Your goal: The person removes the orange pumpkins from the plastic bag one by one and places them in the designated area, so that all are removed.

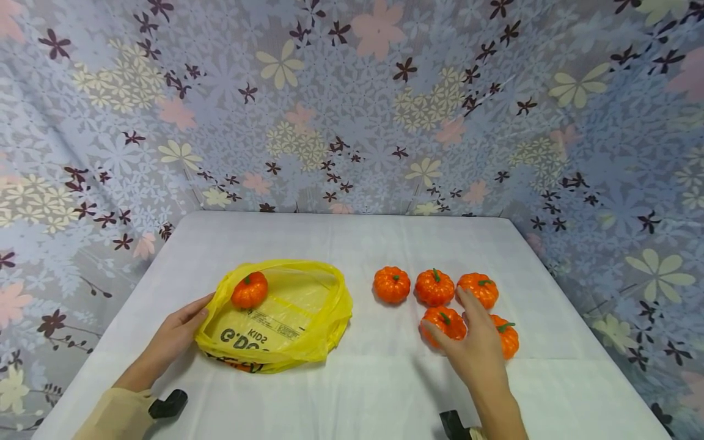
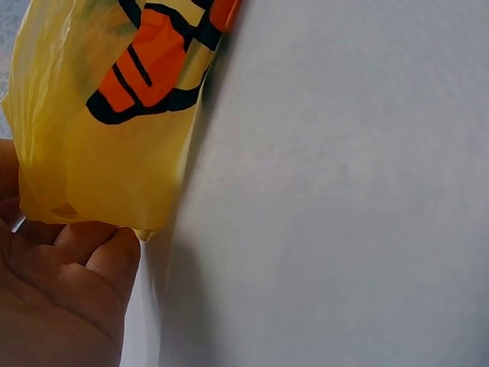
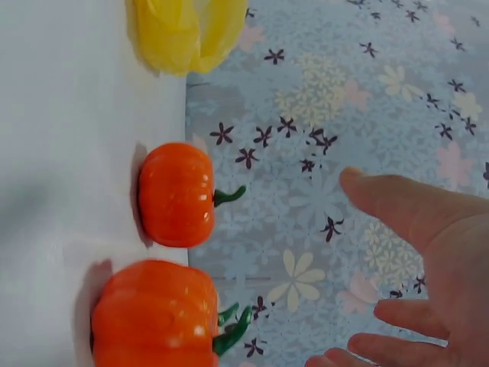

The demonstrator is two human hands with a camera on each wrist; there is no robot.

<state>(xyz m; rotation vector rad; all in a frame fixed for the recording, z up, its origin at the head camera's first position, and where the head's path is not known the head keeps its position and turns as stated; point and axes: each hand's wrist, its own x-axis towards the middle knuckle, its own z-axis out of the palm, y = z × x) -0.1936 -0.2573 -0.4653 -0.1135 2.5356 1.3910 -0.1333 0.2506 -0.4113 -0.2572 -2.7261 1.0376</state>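
Note:
A yellow plastic bag [image 1: 321, 351] lies with its mouth spread on the left half of the table, printed with dark lettering and an orange and black picture. One small orange toy pumpkin [image 1: 250, 290] sits inside it, against the far left wall. At the bag's left rim, my left hand [image 1: 173, 336] grips the plastic; its fingers [image 2: 111, 260] bend against the edge in the left wrist view. My right hand [image 1: 480, 348] hovers with spread fingers over several toy pumpkins, its thumb overlapping the near-left pumpkin [image 1: 448, 319]. In the right wrist view, nothing is between its fingers [image 3: 405, 352].
Other green-stemmed pumpkins stand around the right hand: the leftmost pumpkin [image 1: 392, 285], a middle pumpkin [image 1: 434, 287], a far-right pumpkin [image 1: 477, 287] and a near-right pumpkin [image 1: 507, 339]. A white cloth covers the table [image 1: 352, 238]. Flowered fabric [image 1: 352, 110] hangs behind and beside it.

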